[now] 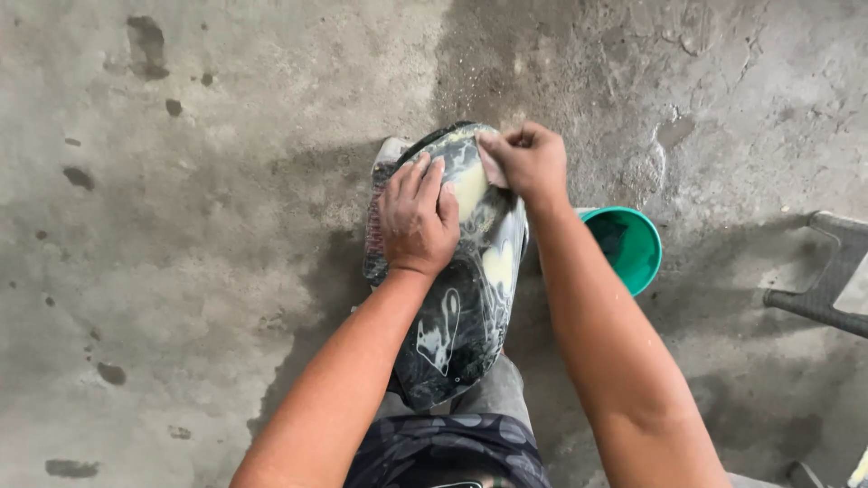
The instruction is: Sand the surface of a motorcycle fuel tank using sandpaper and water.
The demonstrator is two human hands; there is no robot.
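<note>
hands work on a glossy black curved plastic panel (pixel 457 307), long and rounded, smeared with pale yellowish and white streaks; the panel lies lengthwise away from the person, its near end over the person's lap and dark patterned clothing (pixel 448 452), its far end above the grey stained concrete floor (pixel 181 271); the left hand (pixel 416 217) lies flat on the upper left part of the panel, palm down, fingers close together and pointing away, pressing on the surface; the right hand (pixel 529 163) is at the far end of the panel, fingers curled tight and pinching a small pale piece of abrasive sheet or pad (pixel 493 167) against the panel's top edge; what the piece is made of cannot be told; a pale yellow patch shows on the panel just beside that piece; under the panel's far left edge a light grey object (pixel 389 154) peeks out, mostly hidden; to the right, just behind the right forearm, stands a round green plastic bucket (pixel 633 248), its dark inside partly in view; farther right, well apart from the hands, a dark grey frame of bars (pixel 827 289) reaches in from the edge of view; dark wet-looking spots mark the floor on the left.
</note>
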